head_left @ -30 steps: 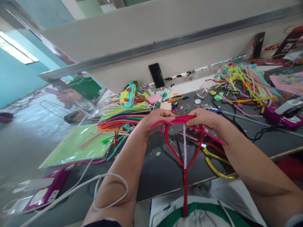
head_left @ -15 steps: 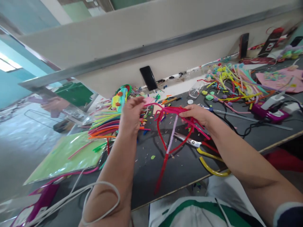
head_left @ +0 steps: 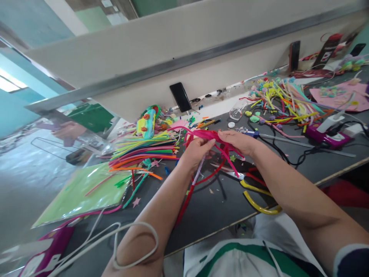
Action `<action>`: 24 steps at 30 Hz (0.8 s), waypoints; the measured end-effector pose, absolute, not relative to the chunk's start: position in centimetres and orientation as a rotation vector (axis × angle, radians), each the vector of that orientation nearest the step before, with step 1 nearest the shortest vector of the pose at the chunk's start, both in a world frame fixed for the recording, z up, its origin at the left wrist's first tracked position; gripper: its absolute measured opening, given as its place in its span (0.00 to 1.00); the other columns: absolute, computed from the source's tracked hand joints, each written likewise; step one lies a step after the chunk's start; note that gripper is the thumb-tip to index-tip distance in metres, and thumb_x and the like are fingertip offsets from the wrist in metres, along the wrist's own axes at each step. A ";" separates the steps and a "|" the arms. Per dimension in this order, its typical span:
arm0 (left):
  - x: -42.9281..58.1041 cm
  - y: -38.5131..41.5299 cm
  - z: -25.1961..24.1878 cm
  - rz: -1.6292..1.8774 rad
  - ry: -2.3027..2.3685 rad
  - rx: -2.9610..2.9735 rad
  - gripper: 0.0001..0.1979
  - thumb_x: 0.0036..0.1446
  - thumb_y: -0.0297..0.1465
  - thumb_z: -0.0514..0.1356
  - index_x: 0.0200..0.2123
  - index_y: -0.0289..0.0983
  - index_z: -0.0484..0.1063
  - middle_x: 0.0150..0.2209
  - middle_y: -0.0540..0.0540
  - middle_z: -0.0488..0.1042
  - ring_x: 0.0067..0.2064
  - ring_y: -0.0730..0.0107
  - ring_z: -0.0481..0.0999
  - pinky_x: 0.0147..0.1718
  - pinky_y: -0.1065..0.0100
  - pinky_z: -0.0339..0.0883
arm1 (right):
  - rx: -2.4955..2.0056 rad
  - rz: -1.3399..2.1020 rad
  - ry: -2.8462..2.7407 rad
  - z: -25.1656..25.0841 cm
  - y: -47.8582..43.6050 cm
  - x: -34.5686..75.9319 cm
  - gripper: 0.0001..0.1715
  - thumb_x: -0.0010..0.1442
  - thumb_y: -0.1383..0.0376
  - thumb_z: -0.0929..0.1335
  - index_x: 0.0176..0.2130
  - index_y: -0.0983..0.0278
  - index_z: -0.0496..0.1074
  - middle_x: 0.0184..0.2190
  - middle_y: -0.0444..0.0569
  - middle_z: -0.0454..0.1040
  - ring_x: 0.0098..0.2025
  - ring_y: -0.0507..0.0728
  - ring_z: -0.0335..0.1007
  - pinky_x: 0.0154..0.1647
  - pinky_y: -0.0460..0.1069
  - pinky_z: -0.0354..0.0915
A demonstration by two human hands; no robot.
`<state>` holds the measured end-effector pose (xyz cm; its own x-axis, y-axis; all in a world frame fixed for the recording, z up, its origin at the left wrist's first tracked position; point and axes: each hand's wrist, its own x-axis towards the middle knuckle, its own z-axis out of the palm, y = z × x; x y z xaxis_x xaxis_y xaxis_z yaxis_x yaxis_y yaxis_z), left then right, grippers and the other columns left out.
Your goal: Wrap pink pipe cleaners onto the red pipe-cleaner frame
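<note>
Between my two hands is a shape of red and pink pipe cleaners (head_left: 205,134), bunched together, with loose ends sticking out. A lilac stem (head_left: 198,172) and a red loop hang below the bunch, ending in a red tail (head_left: 184,204). My left hand (head_left: 196,154) is closed on the bunch from the near left side, thumb on top. From the right, my right hand (head_left: 238,141) pinches the same bunch, its fingertips partly hidden by it. Scissors with red and yellow handles (head_left: 255,187) lie on the table just below my right hand.
Loose pipe cleaners (head_left: 144,150) in many colours lie at left beside a green sheet in plastic (head_left: 77,192). A phone (head_left: 180,97) leans on the partition. More pipe cleaners (head_left: 282,100) and a purple power strip (head_left: 325,136) lie at right. A white cable (head_left: 135,225) crosses my left forearm.
My left hand has moved right and down, from the end of a pink strand to the bunch itself. The hanging red tail has swung left. My right hand stays on the bunch.
</note>
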<state>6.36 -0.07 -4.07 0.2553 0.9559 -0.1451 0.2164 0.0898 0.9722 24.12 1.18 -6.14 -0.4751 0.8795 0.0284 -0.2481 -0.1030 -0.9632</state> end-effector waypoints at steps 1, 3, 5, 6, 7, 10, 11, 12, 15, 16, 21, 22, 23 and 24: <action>6.4 0.1 -4.4 0.845 1.194 1.338 0.19 0.44 0.43 0.67 0.33 0.35 0.70 0.27 0.49 0.73 0.24 0.72 0.73 0.20 0.72 0.63 | -0.748 1.712 -1.339 -6.1 1.1 24.0 0.22 0.53 0.48 0.70 0.34 0.65 0.74 0.30 0.45 0.77 0.35 0.53 0.71 0.40 0.47 0.67; 6.2 0.4 -4.7 0.883 1.181 1.285 0.19 0.42 0.41 0.68 0.33 0.34 0.71 0.25 0.50 0.71 0.20 0.75 0.70 0.17 0.73 0.60 | -0.752 1.718 -1.356 -6.1 1.1 23.9 0.24 0.55 0.47 0.68 0.37 0.65 0.74 0.32 0.46 0.77 0.35 0.53 0.71 0.40 0.47 0.67; 6.0 0.7 -4.9 0.904 1.170 1.234 0.17 0.41 0.38 0.69 0.31 0.34 0.71 0.23 0.51 0.70 0.17 0.78 0.66 0.15 0.74 0.57 | -0.791 1.728 -1.360 -6.0 1.1 23.9 0.25 0.57 0.46 0.66 0.39 0.64 0.74 0.32 0.47 0.77 0.33 0.53 0.71 0.37 0.47 0.67; 5.8 0.8 -4.9 0.910 1.166 1.211 0.16 0.42 0.37 0.69 0.30 0.34 0.71 0.21 0.52 0.69 0.16 0.79 0.65 0.14 0.74 0.56 | -0.816 1.730 -1.361 -6.0 1.1 23.9 0.26 0.57 0.46 0.65 0.40 0.63 0.74 0.32 0.47 0.77 0.32 0.53 0.70 0.36 0.47 0.67; 5.7 0.8 -4.9 0.913 1.158 1.195 0.15 0.42 0.36 0.69 0.29 0.34 0.71 0.20 0.53 0.67 0.15 0.80 0.63 0.14 0.74 0.54 | -0.833 1.726 -1.367 -6.0 1.1 23.9 0.25 0.57 0.46 0.65 0.41 0.63 0.74 0.33 0.46 0.77 0.32 0.52 0.70 0.35 0.46 0.67; 5.4 1.0 -4.8 0.853 1.121 1.191 0.13 0.41 0.35 0.69 0.28 0.34 0.71 0.16 0.55 0.63 0.14 0.81 0.59 0.13 0.74 0.52 | -0.809 1.718 -1.391 -6.2 1.1 24.0 0.20 0.57 0.49 0.68 0.42 0.61 0.73 0.35 0.45 0.77 0.33 0.51 0.70 0.34 0.45 0.67; 5.3 1.0 -4.8 0.825 1.110 1.198 0.13 0.41 0.35 0.69 0.29 0.34 0.72 0.16 0.55 0.63 0.14 0.81 0.59 0.13 0.73 0.52 | -0.797 1.726 -1.394 -6.3 1.1 24.0 0.20 0.57 0.50 0.68 0.42 0.61 0.72 0.35 0.45 0.76 0.32 0.51 0.70 0.33 0.44 0.67; 5.2 1.0 -4.7 0.802 1.106 1.207 0.14 0.40 0.34 0.69 0.30 0.34 0.73 0.17 0.55 0.65 0.14 0.81 0.59 0.14 0.73 0.53 | -0.798 1.740 -1.393 -6.4 1.1 24.0 0.19 0.57 0.50 0.68 0.42 0.60 0.72 0.34 0.44 0.76 0.30 0.51 0.70 0.31 0.44 0.67; 5.1 0.8 -4.4 0.772 1.176 1.264 0.12 0.40 0.33 0.68 0.29 0.34 0.74 0.16 0.53 0.66 0.14 0.78 0.62 0.14 0.72 0.53 | -0.861 1.788 -1.345 -6.5 1.1 23.9 0.19 0.58 0.50 0.67 0.43 0.60 0.71 0.31 0.44 0.76 0.23 0.49 0.67 0.23 0.44 0.65; 5.1 0.7 -4.4 0.781 1.218 1.294 0.11 0.40 0.33 0.67 0.28 0.34 0.74 0.15 0.54 0.65 0.14 0.77 0.62 0.14 0.71 0.53 | -0.877 1.802 -1.327 -6.4 1.2 23.9 0.19 0.59 0.50 0.66 0.44 0.60 0.71 0.31 0.44 0.76 0.22 0.49 0.66 0.22 0.44 0.65; 5.5 0.2 -4.6 0.894 1.275 1.449 0.08 0.44 0.34 0.65 0.26 0.35 0.72 0.17 0.54 0.67 0.15 0.75 0.66 0.15 0.71 0.59 | -0.881 1.882 -1.243 -6.0 1.3 23.8 0.21 0.62 0.50 0.62 0.43 0.63 0.71 0.26 0.47 0.76 0.20 0.51 0.68 0.19 0.45 0.67; 5.5 0.2 -4.8 0.917 1.268 1.462 0.09 0.44 0.35 0.65 0.27 0.36 0.72 0.18 0.54 0.67 0.16 0.75 0.66 0.16 0.71 0.60 | -0.892 1.904 -1.235 -5.9 1.3 23.8 0.18 0.62 0.53 0.63 0.43 0.64 0.71 0.25 0.47 0.76 0.20 0.51 0.69 0.19 0.45 0.67; 5.6 0.3 -4.9 0.940 1.266 1.472 0.09 0.44 0.35 0.65 0.27 0.36 0.71 0.18 0.54 0.68 0.16 0.75 0.66 0.16 0.72 0.60 | -0.911 1.933 -1.237 -5.8 1.3 23.9 0.15 0.60 0.57 0.65 0.42 0.64 0.71 0.24 0.47 0.76 0.20 0.52 0.70 0.20 0.46 0.68; 5.6 0.3 -5.0 0.968 1.274 1.476 0.10 0.44 0.36 0.65 0.27 0.36 0.71 0.19 0.54 0.68 0.16 0.75 0.66 0.16 0.72 0.59 | -0.927 1.967 -1.249 -5.8 1.2 23.9 0.12 0.58 0.61 0.67 0.42 0.64 0.71 0.23 0.47 0.76 0.20 0.52 0.70 0.22 0.46 0.69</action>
